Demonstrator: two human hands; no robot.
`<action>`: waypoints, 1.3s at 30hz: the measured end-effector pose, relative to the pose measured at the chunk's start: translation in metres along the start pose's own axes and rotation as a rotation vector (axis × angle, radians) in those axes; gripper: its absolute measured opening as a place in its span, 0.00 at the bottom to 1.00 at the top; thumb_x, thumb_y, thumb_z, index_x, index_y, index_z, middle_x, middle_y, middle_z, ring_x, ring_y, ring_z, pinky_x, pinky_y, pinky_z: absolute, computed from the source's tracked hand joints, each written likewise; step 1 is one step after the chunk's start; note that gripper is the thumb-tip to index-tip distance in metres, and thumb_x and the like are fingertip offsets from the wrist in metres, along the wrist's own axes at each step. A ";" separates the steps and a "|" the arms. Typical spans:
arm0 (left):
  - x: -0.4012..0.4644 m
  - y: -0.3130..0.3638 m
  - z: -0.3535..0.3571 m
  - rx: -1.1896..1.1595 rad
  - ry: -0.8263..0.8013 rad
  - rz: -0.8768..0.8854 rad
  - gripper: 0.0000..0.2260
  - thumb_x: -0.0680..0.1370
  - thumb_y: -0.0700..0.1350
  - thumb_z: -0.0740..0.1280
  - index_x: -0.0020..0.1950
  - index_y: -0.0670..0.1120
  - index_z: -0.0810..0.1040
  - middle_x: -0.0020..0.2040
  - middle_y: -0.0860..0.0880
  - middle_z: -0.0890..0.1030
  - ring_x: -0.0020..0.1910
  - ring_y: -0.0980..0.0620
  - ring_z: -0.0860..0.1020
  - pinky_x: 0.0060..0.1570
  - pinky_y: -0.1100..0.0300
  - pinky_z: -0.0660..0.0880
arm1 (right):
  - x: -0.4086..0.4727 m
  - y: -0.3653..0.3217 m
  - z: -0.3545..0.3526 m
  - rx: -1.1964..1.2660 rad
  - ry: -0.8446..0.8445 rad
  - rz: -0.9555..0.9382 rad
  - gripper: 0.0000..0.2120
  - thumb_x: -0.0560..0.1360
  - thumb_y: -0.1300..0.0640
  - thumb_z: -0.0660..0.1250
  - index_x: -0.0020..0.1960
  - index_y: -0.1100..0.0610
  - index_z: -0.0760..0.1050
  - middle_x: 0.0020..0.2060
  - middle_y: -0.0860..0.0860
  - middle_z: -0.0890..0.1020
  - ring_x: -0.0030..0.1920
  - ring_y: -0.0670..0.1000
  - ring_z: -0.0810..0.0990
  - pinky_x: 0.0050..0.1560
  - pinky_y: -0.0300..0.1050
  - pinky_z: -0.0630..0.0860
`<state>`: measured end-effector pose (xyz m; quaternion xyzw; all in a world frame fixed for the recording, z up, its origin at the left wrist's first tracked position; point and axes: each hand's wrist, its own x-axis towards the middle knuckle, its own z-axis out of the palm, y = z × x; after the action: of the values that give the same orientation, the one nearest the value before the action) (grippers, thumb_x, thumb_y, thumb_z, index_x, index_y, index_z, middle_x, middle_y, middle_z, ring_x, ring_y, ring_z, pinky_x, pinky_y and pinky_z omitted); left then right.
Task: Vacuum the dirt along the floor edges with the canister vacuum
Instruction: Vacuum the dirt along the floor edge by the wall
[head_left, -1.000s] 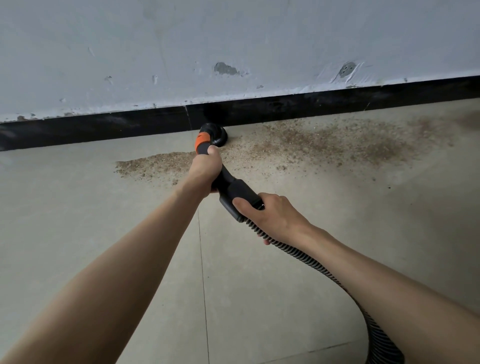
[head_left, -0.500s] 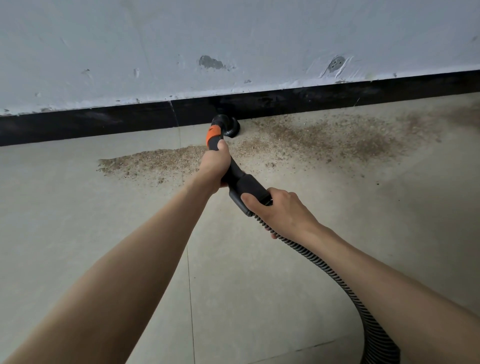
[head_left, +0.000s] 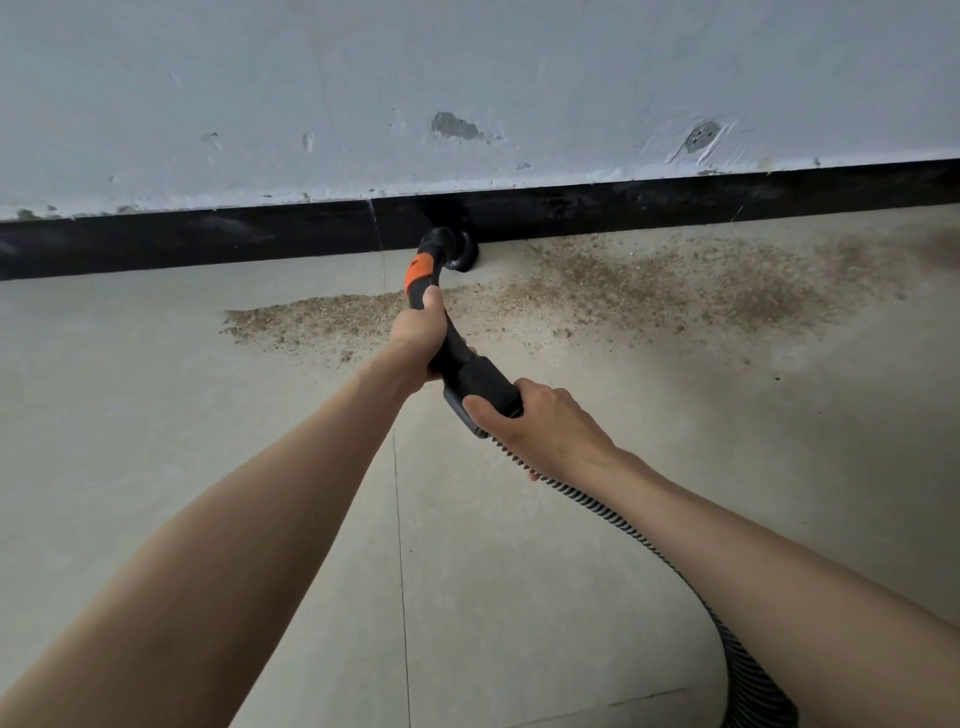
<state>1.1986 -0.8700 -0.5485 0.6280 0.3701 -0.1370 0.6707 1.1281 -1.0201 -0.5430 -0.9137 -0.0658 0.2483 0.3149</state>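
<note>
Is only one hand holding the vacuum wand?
No: the left hand grips the wand just below its orange collar, and the right hand grips the cuff where the ribbed hose joins.

The round brush nozzle is travelling rightward along the black baseboard, ahead of the left hand gripping the wand. Just beyond that grip, dirt is thinning, a cleared strip opening against the baseboard behind the nozzle.
</note>
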 end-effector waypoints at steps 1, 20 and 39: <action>0.001 0.000 -0.008 -0.003 0.019 0.000 0.18 0.82 0.56 0.54 0.56 0.40 0.66 0.39 0.43 0.76 0.32 0.47 0.78 0.23 0.61 0.75 | 0.002 -0.005 0.004 0.004 -0.007 -0.013 0.26 0.69 0.29 0.57 0.43 0.53 0.69 0.34 0.49 0.80 0.29 0.52 0.82 0.32 0.47 0.78; 0.007 -0.014 -0.202 -0.352 0.250 -0.095 0.25 0.82 0.57 0.56 0.72 0.42 0.62 0.41 0.42 0.76 0.33 0.47 0.78 0.22 0.60 0.74 | 0.039 -0.140 0.095 -0.284 -0.137 -0.227 0.26 0.71 0.27 0.57 0.44 0.51 0.68 0.37 0.50 0.80 0.29 0.50 0.82 0.30 0.42 0.71; -0.043 -0.069 -0.260 -0.256 0.296 -0.089 0.17 0.82 0.57 0.53 0.60 0.44 0.63 0.39 0.42 0.77 0.27 0.49 0.79 0.29 0.57 0.76 | -0.030 -0.161 0.148 -0.250 -0.263 -0.196 0.26 0.71 0.27 0.59 0.42 0.52 0.67 0.38 0.50 0.80 0.33 0.51 0.79 0.31 0.45 0.71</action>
<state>1.0403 -0.6488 -0.5543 0.5339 0.5063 -0.0244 0.6768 1.0344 -0.8207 -0.5329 -0.8945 -0.2254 0.3237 0.2105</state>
